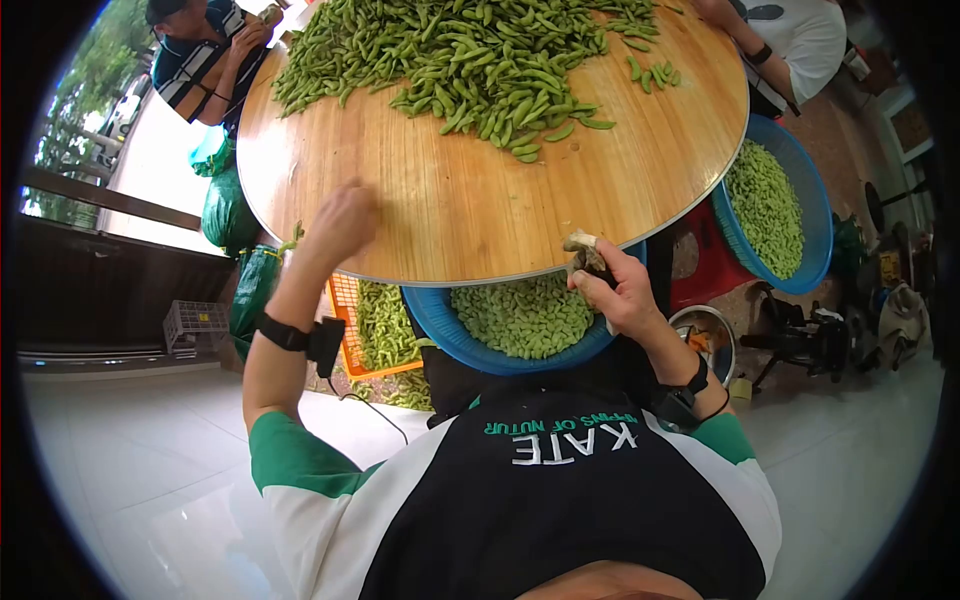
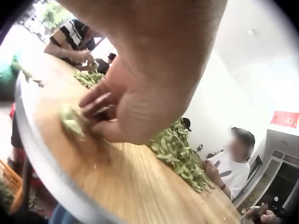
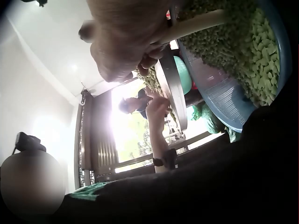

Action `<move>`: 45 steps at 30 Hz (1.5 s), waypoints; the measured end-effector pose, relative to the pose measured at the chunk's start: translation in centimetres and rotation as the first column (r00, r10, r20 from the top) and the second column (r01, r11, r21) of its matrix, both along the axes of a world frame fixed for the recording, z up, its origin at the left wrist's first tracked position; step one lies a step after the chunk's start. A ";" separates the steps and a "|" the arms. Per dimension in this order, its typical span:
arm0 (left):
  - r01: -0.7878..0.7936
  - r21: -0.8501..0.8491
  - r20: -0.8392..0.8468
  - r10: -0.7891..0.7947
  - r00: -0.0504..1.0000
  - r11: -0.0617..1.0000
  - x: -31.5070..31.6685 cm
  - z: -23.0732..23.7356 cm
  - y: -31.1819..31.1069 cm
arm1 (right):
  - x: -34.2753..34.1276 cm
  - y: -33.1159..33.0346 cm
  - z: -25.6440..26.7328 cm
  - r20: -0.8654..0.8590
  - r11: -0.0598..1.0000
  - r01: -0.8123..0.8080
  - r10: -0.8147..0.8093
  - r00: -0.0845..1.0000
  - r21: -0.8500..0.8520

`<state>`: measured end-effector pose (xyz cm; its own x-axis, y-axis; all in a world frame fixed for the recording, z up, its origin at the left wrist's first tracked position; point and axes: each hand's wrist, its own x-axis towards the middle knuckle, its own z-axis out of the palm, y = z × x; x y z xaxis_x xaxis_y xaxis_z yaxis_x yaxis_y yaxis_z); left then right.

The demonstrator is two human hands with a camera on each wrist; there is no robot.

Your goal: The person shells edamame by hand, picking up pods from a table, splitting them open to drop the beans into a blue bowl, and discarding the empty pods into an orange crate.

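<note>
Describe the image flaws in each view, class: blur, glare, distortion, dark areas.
Head view: wide-angle bending within rounded black edges, left hand smeared, glossy floor reflecting light; left wrist view: pale green item beside the fingers blurred; right wrist view: strong glare through the bright opening, lower right almost black.

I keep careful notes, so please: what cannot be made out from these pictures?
Whether left hand touches the pod: motion-blurred, left wrist view.
Item at right hand: too small, head view.
Pod heap: cut off by head view's top edge.
Nearest blue basket: partly hidden by tabletop, head view.
</note>
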<state>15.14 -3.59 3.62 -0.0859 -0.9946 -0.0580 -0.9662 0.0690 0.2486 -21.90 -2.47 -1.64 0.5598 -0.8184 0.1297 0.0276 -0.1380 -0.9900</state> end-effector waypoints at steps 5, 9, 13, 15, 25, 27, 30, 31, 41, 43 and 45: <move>0.026 -0.332 -0.070 -0.052 0.996 0.943 -1.2 0.2 -3.6 | 0.8 0.2 1.0 0.170 0.935 -0.151 0.100 0.980 0.322; -0.180 -0.283 -0.221 0.119 0.968 0.942 -6.3 -2.9 -9.7 | 1.3 0.6 0.7 0.227 0.914 -0.177 0.097 0.969 0.366; -0.324 -0.265 -0.367 0.215 0.905 0.908 -7.7 -4.0 -11.4 | 0.8 0.5 0.0 0.245 0.917 -0.134 0.041 0.969 0.375; -0.312 0.049 -0.652 0.267 0.710 0.949 -7.2 -3.5 -11.3 | 0.9 0.3 -0.1 0.233 0.922 -0.109 0.021 0.972 0.370; -0.054 0.057 -0.981 0.066 0.181 0.997 -13.0 -1.6 -1.1 | 3.2 -1.3 1.0 0.408 0.880 -0.120 -0.090 0.909 0.460; 0.050 0.152 -0.988 0.152 0.020 0.987 -14.3 -1.2 0.7 | 3.2 -1.0 0.9 0.421 0.869 -0.161 -0.059 0.905 0.468; 0.087 0.224 -0.975 0.224 0.005 0.971 -14.5 -2.0 1.6 | 3.2 -0.6 0.8 0.457 0.827 -0.279 0.031 0.889 0.488; 0.083 0.260 -0.965 0.261 0.002 0.962 -14.6 -2.3 1.8 | 3.2 -0.5 0.8 0.462 0.831 -0.294 0.050 0.885 0.473; -0.033 0.139 -0.984 0.141 0.104 0.990 -15.3 -2.6 3.3 | 3.4 0.2 1.0 0.464 0.841 -0.280 0.040 0.885 0.462; -0.109 -0.020 -0.978 0.003 0.209 0.994 -15.6 -2.6 3.3 | 3.8 0.5 0.8 0.422 0.873 -0.215 0.011 0.907 0.439; -0.109 -0.027 -0.980 -0.005 0.199 0.994 -15.8 -2.4 3.2 | 4.0 0.6 0.8 0.382 0.899 -0.150 -0.021 0.924 0.412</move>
